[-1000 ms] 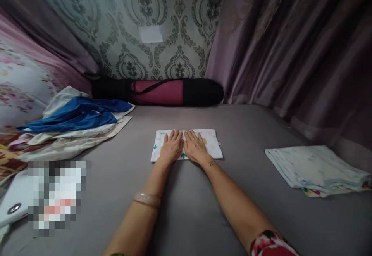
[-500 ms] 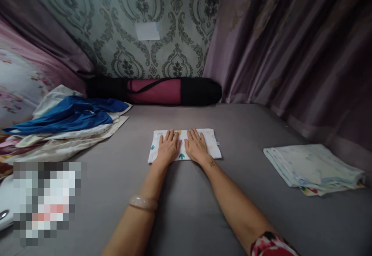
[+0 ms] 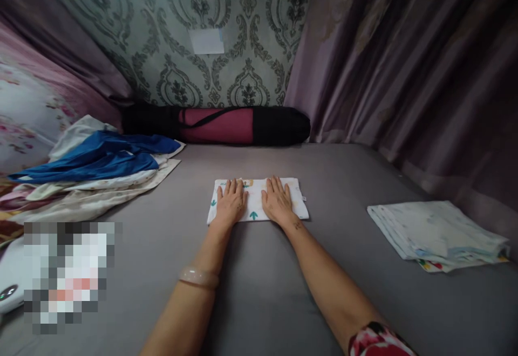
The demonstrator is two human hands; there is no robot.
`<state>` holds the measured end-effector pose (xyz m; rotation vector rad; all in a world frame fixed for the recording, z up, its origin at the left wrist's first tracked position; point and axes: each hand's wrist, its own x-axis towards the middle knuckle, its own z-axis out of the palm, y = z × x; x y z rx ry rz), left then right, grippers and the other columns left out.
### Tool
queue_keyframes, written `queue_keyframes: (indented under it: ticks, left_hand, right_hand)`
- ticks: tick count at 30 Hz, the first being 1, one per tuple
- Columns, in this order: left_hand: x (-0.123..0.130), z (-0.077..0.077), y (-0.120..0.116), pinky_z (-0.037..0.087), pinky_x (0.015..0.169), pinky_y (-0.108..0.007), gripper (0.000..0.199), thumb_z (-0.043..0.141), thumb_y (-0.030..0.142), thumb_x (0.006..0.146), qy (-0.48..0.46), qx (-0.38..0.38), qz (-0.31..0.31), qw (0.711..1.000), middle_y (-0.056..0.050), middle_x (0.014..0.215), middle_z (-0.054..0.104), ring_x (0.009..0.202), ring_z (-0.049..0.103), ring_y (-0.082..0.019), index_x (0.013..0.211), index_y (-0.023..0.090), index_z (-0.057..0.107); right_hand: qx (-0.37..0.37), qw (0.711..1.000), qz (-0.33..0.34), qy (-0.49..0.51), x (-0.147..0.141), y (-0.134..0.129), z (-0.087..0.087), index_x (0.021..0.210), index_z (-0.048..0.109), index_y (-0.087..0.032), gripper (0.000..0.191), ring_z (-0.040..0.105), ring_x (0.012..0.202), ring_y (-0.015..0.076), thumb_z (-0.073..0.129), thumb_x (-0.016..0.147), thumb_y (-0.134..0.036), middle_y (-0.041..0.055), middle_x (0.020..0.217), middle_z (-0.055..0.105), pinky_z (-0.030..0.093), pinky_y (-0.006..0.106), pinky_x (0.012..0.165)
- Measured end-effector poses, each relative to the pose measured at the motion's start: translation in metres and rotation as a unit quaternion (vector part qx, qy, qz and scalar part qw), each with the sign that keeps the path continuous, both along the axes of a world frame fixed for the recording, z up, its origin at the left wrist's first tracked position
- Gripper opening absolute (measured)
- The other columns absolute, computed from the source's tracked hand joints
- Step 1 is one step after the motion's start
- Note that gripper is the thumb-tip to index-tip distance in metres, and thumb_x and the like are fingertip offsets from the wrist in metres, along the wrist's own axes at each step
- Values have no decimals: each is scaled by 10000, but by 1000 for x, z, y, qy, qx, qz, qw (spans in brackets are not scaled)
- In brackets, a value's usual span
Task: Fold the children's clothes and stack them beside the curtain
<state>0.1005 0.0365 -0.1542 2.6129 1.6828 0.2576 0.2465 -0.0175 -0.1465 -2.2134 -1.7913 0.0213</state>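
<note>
A white cloth (image 3: 254, 200) with green and yellow prints lies folded into a flat rectangle on the grey sheet (image 3: 259, 275). My left hand (image 3: 232, 202) rests palm down on its left half, fingers stretched away from me. On the right half, my right hand (image 3: 277, 200) also presses flat, its fingers slightly apart. Between the hands a strip of the cloth shows, with a green leaf print near the front edge. A small tag sticks out at the cloth's right side. Neither hand grips anything.
To the right lies a stack of folded pale cloths (image 3: 437, 229). A loose heap of clothes with a blue garment (image 3: 101, 156) on top spreads at the left. Along the wall rests a black and maroon long bag (image 3: 216, 125). A white device (image 3: 12, 275) sits front left, beside a blurred patch.
My hands have slid apart on the cloth, the left a little leftward and the right a little rightward. More of the cloth's middle shows between them.
</note>
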Motion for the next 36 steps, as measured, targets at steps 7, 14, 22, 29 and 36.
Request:
queue_keyframes:
  ticks: [7,14,22,29,36]
  left_hand:
    - [-2,6,-1,209,1181,-540,535,242,373,1007,-24,37,23,999,-153,1552,364,1459,284,-281,1455,137,416]
    - [-10,3,5,273,1148,-555,569,209,378,1003,-18,-13,53,998,-182,1554,346,1458,277,-314,1459,98,402]
    - [-13,14,-3,238,1170,-536,550,207,344,1004,-39,35,88,995,-176,1534,385,1445,308,-298,1434,91,438]
    - [-18,17,-3,324,1127,-529,535,215,332,1001,-25,-24,91,995,-172,1554,352,1432,333,-307,1420,89,441]
    - [-26,12,2,277,1154,-541,576,195,337,993,-68,18,126,990,-177,1537,379,1440,312,-318,1444,60,423]
  right_hand:
    - [0,1000,-5,0,6,1,3,1489,358,-36,565,210,1473,277,273,1004,-313,171,1576,299,108,486,1186]
    - [-9,999,-35,-14,13,1,-5,1501,325,-32,576,238,1461,278,271,996,-303,173,1574,302,131,491,1177]
    - [1,997,-75,-10,16,-1,2,1484,346,4,587,205,1470,297,268,989,-303,193,1567,307,102,497,1181]
    - [-24,996,-90,4,18,-1,-3,1496,318,9,608,189,1476,291,276,990,-325,181,1579,286,105,476,1190]
    - [-17,994,-106,8,39,-6,5,1494,316,3,599,236,1460,295,232,1002,-329,203,1572,290,164,482,1171]
